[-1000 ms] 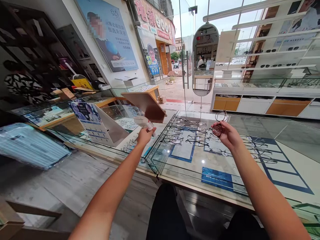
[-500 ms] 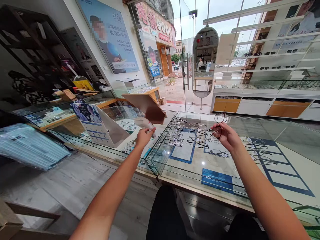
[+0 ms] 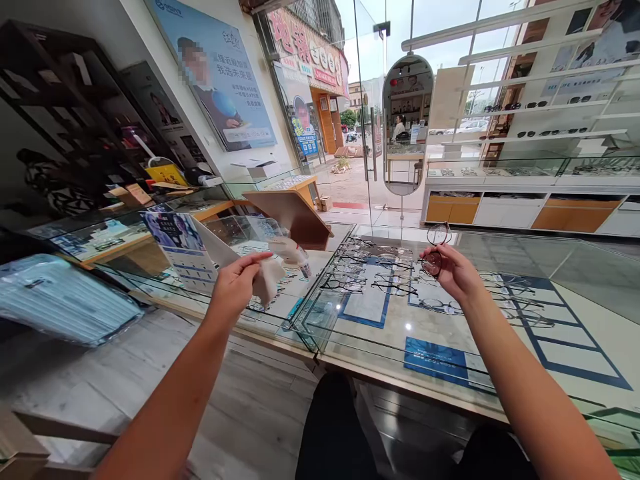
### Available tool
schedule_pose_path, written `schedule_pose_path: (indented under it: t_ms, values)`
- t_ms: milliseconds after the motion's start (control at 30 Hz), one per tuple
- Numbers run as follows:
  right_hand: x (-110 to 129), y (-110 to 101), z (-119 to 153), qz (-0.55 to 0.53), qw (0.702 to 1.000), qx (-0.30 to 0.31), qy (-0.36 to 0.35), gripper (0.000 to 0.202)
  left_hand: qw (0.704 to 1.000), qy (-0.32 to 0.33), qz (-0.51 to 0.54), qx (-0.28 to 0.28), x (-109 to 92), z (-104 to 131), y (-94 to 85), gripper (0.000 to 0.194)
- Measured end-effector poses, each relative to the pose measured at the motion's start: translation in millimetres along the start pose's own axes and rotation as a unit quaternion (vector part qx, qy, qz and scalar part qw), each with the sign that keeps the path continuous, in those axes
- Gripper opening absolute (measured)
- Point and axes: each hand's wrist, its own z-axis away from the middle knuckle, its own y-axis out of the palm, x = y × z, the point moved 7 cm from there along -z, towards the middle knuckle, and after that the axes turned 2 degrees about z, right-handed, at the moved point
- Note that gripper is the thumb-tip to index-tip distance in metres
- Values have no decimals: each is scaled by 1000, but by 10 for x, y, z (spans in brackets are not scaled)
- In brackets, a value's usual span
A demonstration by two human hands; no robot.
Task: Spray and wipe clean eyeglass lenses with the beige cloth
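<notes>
My left hand (image 3: 235, 283) pinches a pale, soft cloth (image 3: 269, 281) that hangs over the glass counter. Just beyond it a whitish bottle (image 3: 291, 252) with a darker tip lies on the counter. My right hand (image 3: 457, 270) grips a pair of round thin-framed eyeglasses (image 3: 439, 235), held upright with one lens above the other. Under the glass between my hands are rows of eyeglasses (image 3: 395, 288). To the left of the cloth stands a folded calendar (image 3: 183, 257).
A blue leaflet (image 3: 434, 360) lies near the front edge of the counter (image 3: 360, 353). Behind are a brown slanted board (image 3: 290, 212) and an oval mirror (image 3: 407, 123). Plastic-wrapped light blue items (image 3: 65, 293) are at the left.
My left hand has moved left and toward me, away from the bottle, and now holds the cloth up. The right hand with the eyeglasses has hardly moved.
</notes>
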Motion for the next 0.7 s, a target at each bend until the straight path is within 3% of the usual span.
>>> schedule_pose_path:
  t_ms: [100, 167, 233, 333, 467, 567, 700]
  values:
    - [-2, -1, 0, -7, 1000, 0, -1, 39, 991, 23, 82, 98, -504, 128, 299, 71]
    - [0, 2, 1, -15, 1000, 2, -2, 38, 981, 17, 119, 155, -789, 211, 563, 95]
    - [14, 15, 5, -28, 1000, 6, -3, 38, 967, 15, 142, 213, -1024, 285, 865, 105]
    - [54, 61, 15, -43, 999, 16, -7, 39, 943, 21, 161, 291, -1278, 368, 1348, 98]
    - [132, 106, 14, -63, 997, 26, -29, 39, 923, 14, 166, 348, -1436, 424, 1980, 80]
    - [181, 74, 0, -87, 995, 11, -56, 32, 921, 22, 155, 356, -1508, 438, 2372, 63]
    - [220, -3, -19, -98, 992, -7, -79, 26, 925, 54, 150, 345, -1632, 408, 2709, 49]
